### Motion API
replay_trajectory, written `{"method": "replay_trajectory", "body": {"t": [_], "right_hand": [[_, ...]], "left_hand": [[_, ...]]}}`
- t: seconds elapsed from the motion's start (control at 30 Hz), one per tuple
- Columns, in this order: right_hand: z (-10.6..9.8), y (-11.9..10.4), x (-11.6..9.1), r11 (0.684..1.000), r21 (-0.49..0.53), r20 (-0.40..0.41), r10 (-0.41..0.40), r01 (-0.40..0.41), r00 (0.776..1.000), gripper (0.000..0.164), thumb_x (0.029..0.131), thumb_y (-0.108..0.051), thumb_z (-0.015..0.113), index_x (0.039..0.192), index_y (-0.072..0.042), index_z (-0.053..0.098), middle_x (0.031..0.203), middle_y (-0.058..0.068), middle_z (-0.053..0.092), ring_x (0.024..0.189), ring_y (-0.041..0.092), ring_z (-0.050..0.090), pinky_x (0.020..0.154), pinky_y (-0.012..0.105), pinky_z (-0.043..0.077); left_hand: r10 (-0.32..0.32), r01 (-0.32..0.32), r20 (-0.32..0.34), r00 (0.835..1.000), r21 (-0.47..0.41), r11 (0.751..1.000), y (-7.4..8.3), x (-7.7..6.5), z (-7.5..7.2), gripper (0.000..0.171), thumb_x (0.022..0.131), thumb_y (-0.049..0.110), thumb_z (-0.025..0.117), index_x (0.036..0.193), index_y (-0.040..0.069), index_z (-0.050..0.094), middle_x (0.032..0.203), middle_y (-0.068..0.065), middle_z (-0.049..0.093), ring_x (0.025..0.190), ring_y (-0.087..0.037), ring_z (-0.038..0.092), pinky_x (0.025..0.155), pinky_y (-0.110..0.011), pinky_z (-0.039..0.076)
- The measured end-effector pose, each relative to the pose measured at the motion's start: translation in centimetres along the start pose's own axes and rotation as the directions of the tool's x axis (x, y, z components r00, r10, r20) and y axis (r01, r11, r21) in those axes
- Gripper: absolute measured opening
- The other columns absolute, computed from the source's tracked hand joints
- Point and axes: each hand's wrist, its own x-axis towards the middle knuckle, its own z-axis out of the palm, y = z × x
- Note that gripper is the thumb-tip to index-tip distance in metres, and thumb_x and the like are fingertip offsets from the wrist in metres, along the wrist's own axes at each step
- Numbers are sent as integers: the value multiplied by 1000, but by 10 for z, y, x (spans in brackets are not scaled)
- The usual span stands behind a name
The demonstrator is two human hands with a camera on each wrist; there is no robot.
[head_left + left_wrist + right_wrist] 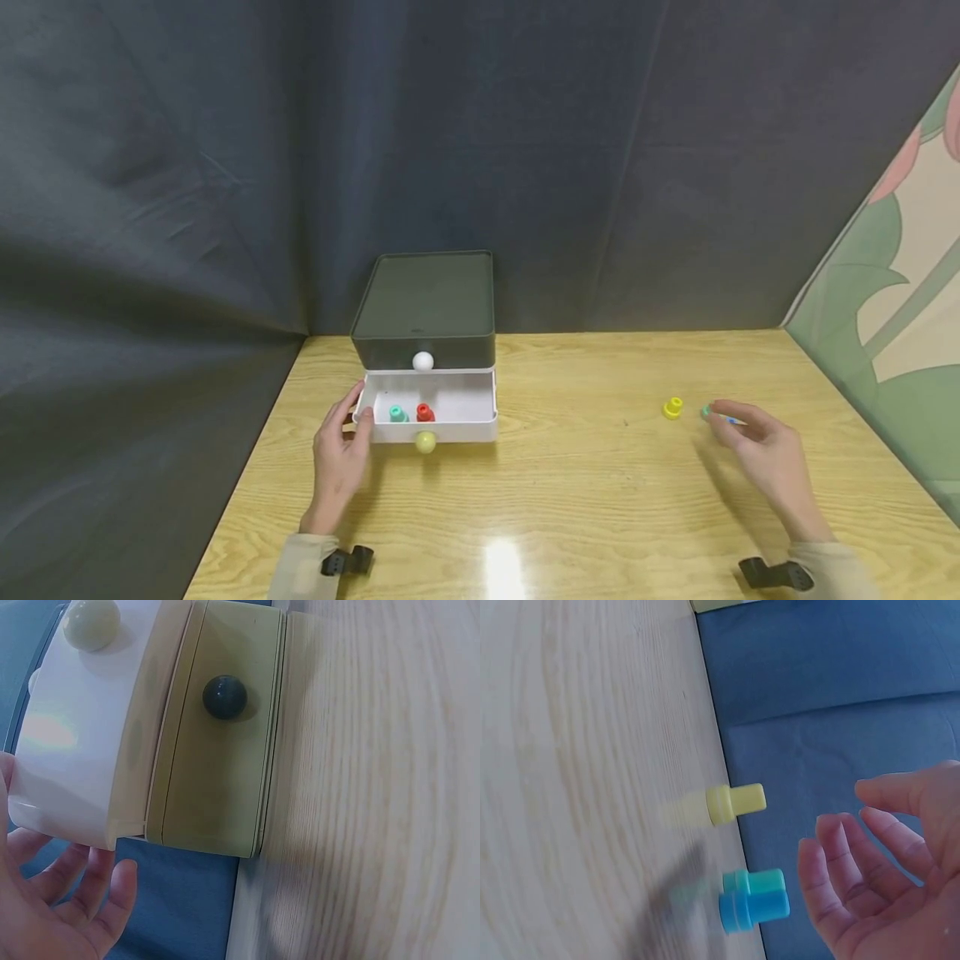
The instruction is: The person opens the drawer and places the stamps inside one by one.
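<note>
In the head view, a white drawer (480, 432) stands pulled out of a small dark-topped cabinet (431, 296). My left hand (339, 458) holds its left front corner, thumb at the front and fingers along the side. Inside lie a teal stepped peg (397, 412) and a red stepped peg (424, 412). At the right, my right hand (765, 450) hovers over a blue stepped peg (756, 910) and another teal peg (766, 880), its bent fingers apart from both. A yellow stepped peg (672, 408) stands left of them on the table.
Above the white drawer is a closed dark drawer with a white knob (423, 361). Below it, the left wrist view shows a closed beige drawer (214, 772) with a dark knob (225, 697). Dark cloth (562, 167) hangs behind the wooden table (570, 517).
</note>
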Motion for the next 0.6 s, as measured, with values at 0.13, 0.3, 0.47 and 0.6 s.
{"method": "replay_trajectory", "body": {"t": [0.13,0.3,0.47,0.6], "right_hand": [[-6,3,0,1000,4,19,31,-31,999,57,105,-48,64,143,-6,64,105,-43,58,89,-15,64,77,23,47],[-10,9,1,1000,24,12,15,-16,1000,56,105,-44,67,142,-3,64,106,-45,58,88,-11,68,72,14,49],[-12,15,0,999,31,19,27,-27,999,56,104,-43,68,142,-3,64,105,-47,55,86,-8,70,70,14,51],[-15,16,0,998,19,19,58,-58,998,59,103,-47,68,143,-5,63,102,-48,54,83,-6,71,68,15,51]], "left_hand": [[-8,8,2,1000,2,1000,0,0,0,44,106,14,61,151,13,62,136,-16,69,101,-9,55,74,-12,50],[-20,20,16,1000,15,1000,0,1,-1,45,107,16,61,152,13,61,137,-16,69,103,-12,56,75,-14,51],[-27,27,25,999,18,999,0,1,-1,46,107,16,61,152,13,60,138,-16,68,105,-15,57,76,-15,52],[-31,30,35,999,30,999,0,1,-1,46,108,18,59,153,11,58,142,-16,67,109,-20,61,77,-17,52]]}}
